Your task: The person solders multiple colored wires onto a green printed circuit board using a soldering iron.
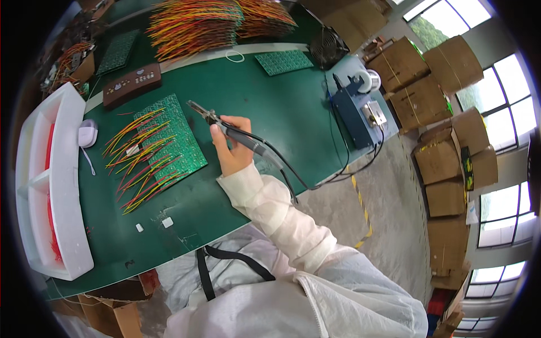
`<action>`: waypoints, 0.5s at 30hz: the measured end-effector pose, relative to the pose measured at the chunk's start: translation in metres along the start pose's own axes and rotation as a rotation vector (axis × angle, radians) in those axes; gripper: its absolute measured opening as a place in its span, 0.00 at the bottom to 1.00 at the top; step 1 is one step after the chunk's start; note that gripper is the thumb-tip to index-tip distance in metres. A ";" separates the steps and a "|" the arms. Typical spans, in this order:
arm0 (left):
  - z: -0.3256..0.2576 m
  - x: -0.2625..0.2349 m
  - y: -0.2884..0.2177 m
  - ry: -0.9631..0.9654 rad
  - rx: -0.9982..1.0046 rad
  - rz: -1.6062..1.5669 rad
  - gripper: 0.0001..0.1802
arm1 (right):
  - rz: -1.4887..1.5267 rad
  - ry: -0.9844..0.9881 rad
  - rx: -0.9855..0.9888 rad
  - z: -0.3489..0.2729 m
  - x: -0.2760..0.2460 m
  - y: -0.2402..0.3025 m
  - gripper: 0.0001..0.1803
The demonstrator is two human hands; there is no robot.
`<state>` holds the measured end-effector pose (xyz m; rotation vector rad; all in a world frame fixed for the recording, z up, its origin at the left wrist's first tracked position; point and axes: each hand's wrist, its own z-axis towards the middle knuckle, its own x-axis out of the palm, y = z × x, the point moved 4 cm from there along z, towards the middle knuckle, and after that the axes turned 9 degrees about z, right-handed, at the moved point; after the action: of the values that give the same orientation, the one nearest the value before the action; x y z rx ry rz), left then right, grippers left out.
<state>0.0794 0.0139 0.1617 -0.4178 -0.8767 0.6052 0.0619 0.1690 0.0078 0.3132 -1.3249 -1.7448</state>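
My right hand (234, 147) is closed around a soldering iron (246, 138) with a grey handle. The iron's metal tip points up and left, over the green table to the right of a green circuit board panel (183, 132). Black cables trail from the handle's lower end. Rows of red, yellow and orange wires (143, 152) stick out leftward from the panel, some crossing its surface. The iron's tip looks apart from the panel. My left hand is outside the picture.
A white foam tray (67, 186) with red wires stands at the left, beside a small pale case (88, 133). Behind are a brown box (132, 85), bundled wired boards (194, 28) and another panel (284, 62). A blue solder feeder (353, 112) sits right, with cardboard boxes (408, 67) beyond.
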 end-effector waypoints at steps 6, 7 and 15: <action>0.006 -0.010 -0.024 -0.091 0.184 -0.048 0.07 | -0.011 0.001 -0.019 -0.004 0.005 -0.008 0.11; 0.008 -0.005 -0.028 -0.089 0.225 -0.048 0.07 | -0.013 -0.007 0.055 0.000 0.003 -0.007 0.11; 0.009 -0.012 -0.042 -0.149 0.374 -0.152 0.08 | -0.074 0.043 -0.008 0.004 0.003 -0.008 0.14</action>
<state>0.0800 -0.0248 0.1843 0.0317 -0.9043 0.6491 0.0533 0.1696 0.0034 0.3980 -1.2896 -1.7946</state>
